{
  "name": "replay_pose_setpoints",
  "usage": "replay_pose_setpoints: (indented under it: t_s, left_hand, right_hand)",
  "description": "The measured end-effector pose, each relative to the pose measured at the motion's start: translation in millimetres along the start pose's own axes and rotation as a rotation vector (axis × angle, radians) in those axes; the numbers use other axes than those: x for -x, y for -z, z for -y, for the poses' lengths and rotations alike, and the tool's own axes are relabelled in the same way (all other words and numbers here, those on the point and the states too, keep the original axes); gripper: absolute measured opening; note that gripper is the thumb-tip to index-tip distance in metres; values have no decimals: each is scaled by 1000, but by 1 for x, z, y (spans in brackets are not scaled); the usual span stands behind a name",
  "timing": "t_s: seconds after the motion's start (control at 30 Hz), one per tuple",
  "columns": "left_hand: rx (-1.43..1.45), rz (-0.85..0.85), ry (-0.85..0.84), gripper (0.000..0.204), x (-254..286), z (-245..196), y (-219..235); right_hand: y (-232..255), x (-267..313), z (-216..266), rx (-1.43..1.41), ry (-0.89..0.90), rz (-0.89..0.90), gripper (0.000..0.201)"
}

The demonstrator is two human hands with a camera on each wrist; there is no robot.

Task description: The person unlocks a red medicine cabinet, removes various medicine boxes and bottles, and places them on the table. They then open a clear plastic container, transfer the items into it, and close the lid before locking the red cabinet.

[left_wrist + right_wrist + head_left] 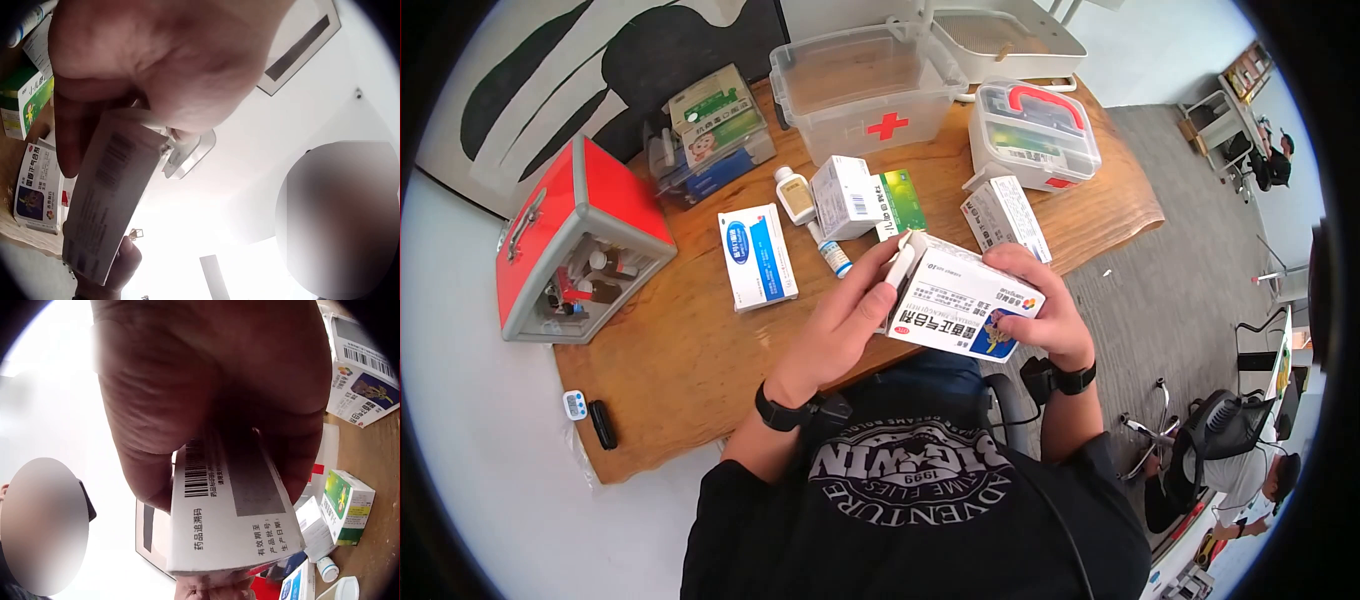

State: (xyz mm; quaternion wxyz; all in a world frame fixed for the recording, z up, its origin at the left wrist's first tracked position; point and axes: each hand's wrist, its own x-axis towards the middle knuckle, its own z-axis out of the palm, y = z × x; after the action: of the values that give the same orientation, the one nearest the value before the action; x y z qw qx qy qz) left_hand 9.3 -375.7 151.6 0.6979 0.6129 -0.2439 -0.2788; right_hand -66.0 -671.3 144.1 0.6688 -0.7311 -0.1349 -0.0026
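My right hand (1045, 310) grips a white medicine box (945, 318) by its right end, thumb across the printed front. The barcode end of this box fills the middle of the right wrist view. At the opposite end, my left hand (850, 315) pinches a white plastic tray (903, 262) that sticks out of the box. Part of that tray shows past the thumb in the left wrist view, with a rounded corner; the rest is hidden. A green-and-white box (900, 200) and a second white medicine box (1005, 218) lie just beyond the hands.
Behind stand a clear bin with a red cross (870, 95) and a lidded clear kit (1035, 135). To the left are a red case (580, 240), a blue-and-white box (757, 258), a white bottle (795, 195) and a small tube (832, 255). A timer (575, 404) lies near the left edge.
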Motion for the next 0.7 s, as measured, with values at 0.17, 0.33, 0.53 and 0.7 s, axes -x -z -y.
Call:
replay_pose_setpoints:
  t_s: [0.17,0.33,0.53,0.7]
  left_hand:
    - [-53,-6,-66,59,2,-4,-6]
    - [-310,-59,-249,70,1,7,-7]
    - [-366,-57,-128,79,7,-3,-8]
    - [-187,-91,-149,78,14,1,4]
  right_hand:
    - [-9,-5,0,-17,-31,15,62]
    - [-24,-9,5,65,-27,-29,69]
    - [-40,-4,2,30,-62,-181,73]
    - [-33,-21,33,372,92,126,73]
